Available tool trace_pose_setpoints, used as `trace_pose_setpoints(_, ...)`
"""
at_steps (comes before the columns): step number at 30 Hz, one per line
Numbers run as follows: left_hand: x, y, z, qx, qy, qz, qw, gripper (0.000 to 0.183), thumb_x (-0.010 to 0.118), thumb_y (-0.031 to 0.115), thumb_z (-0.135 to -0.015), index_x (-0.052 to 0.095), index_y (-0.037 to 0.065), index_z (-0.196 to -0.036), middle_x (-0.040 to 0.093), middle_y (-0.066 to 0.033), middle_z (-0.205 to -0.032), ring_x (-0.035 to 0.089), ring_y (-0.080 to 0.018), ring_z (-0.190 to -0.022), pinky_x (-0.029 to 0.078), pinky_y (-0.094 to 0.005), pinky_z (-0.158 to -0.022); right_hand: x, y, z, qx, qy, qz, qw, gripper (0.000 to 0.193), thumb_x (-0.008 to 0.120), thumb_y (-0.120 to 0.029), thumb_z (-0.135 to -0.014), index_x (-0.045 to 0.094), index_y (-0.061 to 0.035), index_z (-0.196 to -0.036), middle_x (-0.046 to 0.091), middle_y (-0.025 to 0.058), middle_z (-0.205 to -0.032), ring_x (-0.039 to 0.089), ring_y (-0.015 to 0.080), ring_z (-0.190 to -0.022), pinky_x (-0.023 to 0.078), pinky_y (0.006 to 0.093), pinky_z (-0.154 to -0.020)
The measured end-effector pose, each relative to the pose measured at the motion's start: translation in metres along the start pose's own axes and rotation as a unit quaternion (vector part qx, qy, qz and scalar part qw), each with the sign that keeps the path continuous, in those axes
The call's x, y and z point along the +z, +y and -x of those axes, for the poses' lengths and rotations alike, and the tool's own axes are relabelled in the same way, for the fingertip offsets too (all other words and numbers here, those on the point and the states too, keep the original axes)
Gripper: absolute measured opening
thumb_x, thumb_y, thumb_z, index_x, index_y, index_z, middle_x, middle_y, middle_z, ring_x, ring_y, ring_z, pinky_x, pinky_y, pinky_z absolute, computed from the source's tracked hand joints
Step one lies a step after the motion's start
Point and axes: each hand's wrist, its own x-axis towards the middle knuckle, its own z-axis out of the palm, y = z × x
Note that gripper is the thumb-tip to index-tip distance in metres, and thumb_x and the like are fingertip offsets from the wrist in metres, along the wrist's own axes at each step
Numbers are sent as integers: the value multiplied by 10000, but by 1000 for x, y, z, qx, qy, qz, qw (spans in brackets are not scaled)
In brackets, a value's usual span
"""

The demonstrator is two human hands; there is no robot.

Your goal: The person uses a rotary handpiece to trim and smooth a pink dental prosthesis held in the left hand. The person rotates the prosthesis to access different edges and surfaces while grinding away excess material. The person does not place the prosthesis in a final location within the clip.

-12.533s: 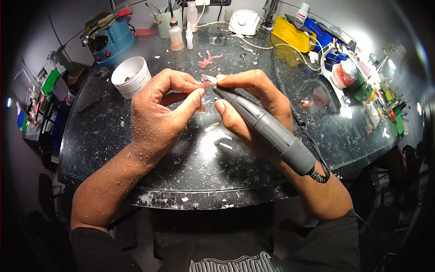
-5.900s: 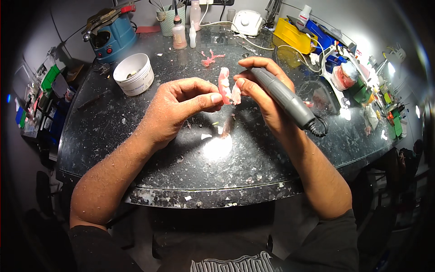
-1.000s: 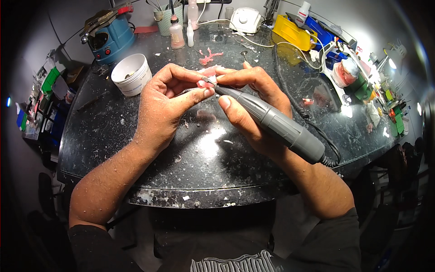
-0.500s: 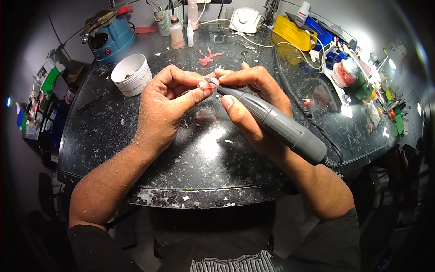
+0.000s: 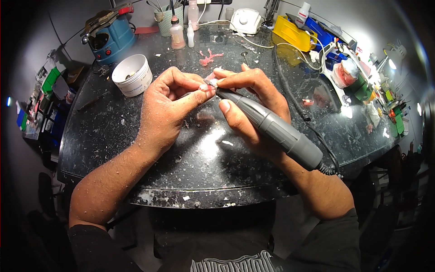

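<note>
Between the thumb and fingertips of my left hand (image 5: 162,109) is a small pink-and-white piece (image 5: 206,87), like a bit of denture acrylic. My right hand (image 5: 263,93) is wrapped round a dark grey rotary handpiece (image 5: 276,129), its narrow end pointing up and left at the piece. The two hands meet over the middle of the bench, fingertips nearly touching. Whether the bur touches the piece cannot be made out; fingers hide part of it. Pale dust specks cover my left hand and forearm.
A white tub (image 5: 132,77) with small bits stands left, before a blue machine (image 5: 111,41). Bottles (image 5: 177,34), pink scrap (image 5: 210,57) and a white control box (image 5: 245,21) lie beyond. At right are a yellow bin (image 5: 292,34), a dental model (image 5: 344,72) and the handpiece's cord (image 5: 294,99).
The handpiece's rear end has swung slightly down and left, with my right hand shifting along. My left fingertips have moved a little right, and the pink piece is turned slightly.
</note>
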Motion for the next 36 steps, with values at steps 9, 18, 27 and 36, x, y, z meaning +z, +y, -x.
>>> trace_pose_setpoints(9,0,-1,-1,-4,8,19,1000,155,677,-88,-897,567,14,-935,677,-133,-1044,675,-164,-986,554,-322,-959,-2,-2,-1,-15,-37,23,999,295,744,-167,-838,658,-67,-1102,699,95,-1019,665,322,-1168,299,628,-1148)
trace_pose_setpoints(18,-5,-4,-3,-4,3,45,999,169,683,-58,-898,556,37,-957,661,-111,-1059,657,-164,-1030,516,-330,-987,-1,1,0,-20,-3,33,999,312,753,-152,-812,670,-96,-1108,714,92,-1096,652,294,-1200,285,622,-1161)
trace_pose_setpoints(27,-5,-5,-3,2,5,57,998,181,673,-98,-894,555,24,-956,655,-121,-1072,668,-163,-1020,548,-311,-974,0,0,0,-37,-33,69,996,350,777,-170,-806,663,-123,-1133,712,71,-1112,613,292,-1254,264,638,-1163)
trace_pose_setpoints(36,-7,-7,-2,-11,0,76,997,153,673,-83,-903,575,18,-965,652,-118,-1073,669,-168,-1019,547,-303,-967,1,-4,1,-30,-32,48,998,354,739,-68,-825,636,-73,-1164,714,73,-1131,608,321,-1266,166,641,-1192)
